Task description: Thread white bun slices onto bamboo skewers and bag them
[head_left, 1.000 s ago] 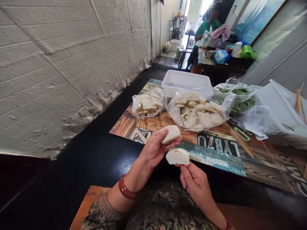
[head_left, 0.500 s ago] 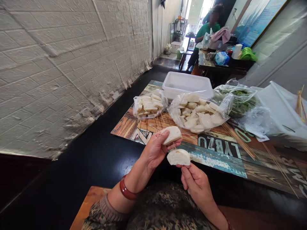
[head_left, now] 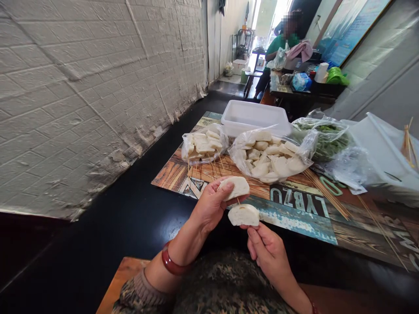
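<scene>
In the head view my left hand (head_left: 209, 207) is closed around a white half-round slice of steamed bun (head_left: 239, 186), thumb on its face. Just below it, a second bun slice (head_left: 244, 215) is threaded on a thin wooden skewer (head_left: 238, 201), whose upper part reaches the held slice. My right hand (head_left: 270, 250) pinches under the lower slice, where the rest of the skewer is hidden by fingers. Beyond my hands lie a clear bag of loose bun slices (head_left: 273, 157) and, left of it, a bag of skewered slices (head_left: 203, 145) with sticks pointing toward me.
A white plastic tub (head_left: 257, 114) stands behind the bags. Right of them are a bag of green leaves (head_left: 329, 138), loose skewers (head_left: 327, 194) and a tilted white bin (head_left: 386, 146) with sticks. A brick-patterned wall (head_left: 98, 87) runs along the left. A person in green (head_left: 278, 42) is at a far table.
My left hand has shifted the upper bun slice slightly right and down, so less skewer shows between the slices. My right hand stays almost still.
</scene>
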Demonstrator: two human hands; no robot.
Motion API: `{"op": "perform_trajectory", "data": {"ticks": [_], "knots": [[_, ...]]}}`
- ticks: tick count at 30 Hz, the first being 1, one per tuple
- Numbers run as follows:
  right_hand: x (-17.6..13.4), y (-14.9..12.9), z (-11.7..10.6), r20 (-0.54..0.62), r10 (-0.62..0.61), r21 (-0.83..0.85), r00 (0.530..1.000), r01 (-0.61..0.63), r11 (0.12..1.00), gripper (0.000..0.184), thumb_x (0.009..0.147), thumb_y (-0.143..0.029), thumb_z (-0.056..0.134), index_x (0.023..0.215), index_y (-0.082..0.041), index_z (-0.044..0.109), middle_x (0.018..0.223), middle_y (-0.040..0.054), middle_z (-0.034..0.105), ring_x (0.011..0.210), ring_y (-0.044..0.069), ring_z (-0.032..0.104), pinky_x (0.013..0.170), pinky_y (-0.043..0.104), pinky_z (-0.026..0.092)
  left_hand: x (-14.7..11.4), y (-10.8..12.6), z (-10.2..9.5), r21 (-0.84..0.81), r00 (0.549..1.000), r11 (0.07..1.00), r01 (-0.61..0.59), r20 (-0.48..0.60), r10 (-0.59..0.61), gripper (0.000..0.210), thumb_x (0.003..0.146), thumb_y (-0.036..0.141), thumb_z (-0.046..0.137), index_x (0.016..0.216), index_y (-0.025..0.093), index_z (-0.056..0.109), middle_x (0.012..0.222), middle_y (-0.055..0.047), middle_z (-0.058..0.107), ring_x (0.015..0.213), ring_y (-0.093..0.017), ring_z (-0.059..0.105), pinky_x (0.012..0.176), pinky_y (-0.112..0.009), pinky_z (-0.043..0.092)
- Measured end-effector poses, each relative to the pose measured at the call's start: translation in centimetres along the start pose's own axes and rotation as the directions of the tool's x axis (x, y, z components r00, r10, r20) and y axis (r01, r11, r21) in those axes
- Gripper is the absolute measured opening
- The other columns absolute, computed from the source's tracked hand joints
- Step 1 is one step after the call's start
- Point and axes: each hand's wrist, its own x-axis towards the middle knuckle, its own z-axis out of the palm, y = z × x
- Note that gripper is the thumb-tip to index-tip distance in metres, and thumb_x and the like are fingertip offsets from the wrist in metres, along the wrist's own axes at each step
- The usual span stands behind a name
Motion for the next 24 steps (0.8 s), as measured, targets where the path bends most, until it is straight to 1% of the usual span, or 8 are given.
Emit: {"op": "perform_trajectory", "data": {"ticks": [6,11,15,18,24], "knots": [[-0.08,0.04,-0.1,0.012,0.041,0.059,0.999,-0.041,0.997,0.041,0.098,-0.047,0.043,0.094,-0.014,0.067,0.045,-0.009,0.042,0.038,0.009,0.037,0.042,0.022,0.03,-0.01,-0.06,-0.17,0.055,1.0,0.998,-0.017,0.018,0.016,0.032,0.07,0.032,0.081,0.095,0.013,0.073,0.087,-0.008,0.075,0.078,-0.02,0.07,0.077,-0.033,0.056],[0.02,0.27,-0.18,0.018,0.051,0.073,0.999,-0.052,0.996,0.04,0.099,-0.047,0.043,0.092,-0.014,0.065,0.045,-0.0092,0.042,0.038,0.009,0.034,0.041,0.021,0.026,-0.09,-0.06,-0.13,0.07,0.999,0.998,0.006,0.041,-0.009,0.035,0.068,0.032,0.083,0.095,0.013,0.072,0.087,-0.008,0.075,0.075,-0.02,0.07,0.075,-0.032,0.055],[0.2,0.09,-0.14,-0.007,0.042,0.044,0.999,-0.042,0.998,0.04,0.098,-0.047,0.042,0.089,-0.015,0.065,0.044,-0.0093,0.041,0.037,0.009,0.034,0.04,0.021,0.027,-0.24,-0.24,0.03,0.089,1.0,0.996,0.012,0.022,-0.014,0.036,0.068,0.033,0.083,0.096,0.014,0.073,0.088,-0.008,0.075,0.075,-0.018,0.069,0.073,-0.028,0.053],[0.26,-0.1,-0.07,-0.042,0.018,0.003,0.999,-0.018,1.0,0.038,0.098,-0.045,0.043,0.088,-0.015,0.065,0.045,-0.0088,0.042,0.039,0.009,0.037,0.043,0.022,0.029,-0.38,-0.52,0.14,0.123,1.0,0.992,-0.006,0.011,0.005,0.035,0.07,0.035,0.081,0.098,0.015,0.073,0.087,-0.007,0.074,0.074,-0.016,0.067,0.069,-0.025,0.052],[0.26,-0.09,0.04,-0.082,-0.016,-0.049,0.997,0.012,0.999,0.036,0.098,-0.042,0.043,0.085,-0.016,0.065,0.045,-0.0087,0.042,0.039,0.01,0.04,0.045,0.022,0.032,-0.65,-0.98,0.38,0.162,1.0,0.986,-0.029,0.014,0.027,0.034,0.072,0.036,0.08,0.098,0.014,0.073,0.088,-0.007,0.073,0.075,-0.015,0.065,0.069,-0.022,0.05]]}}
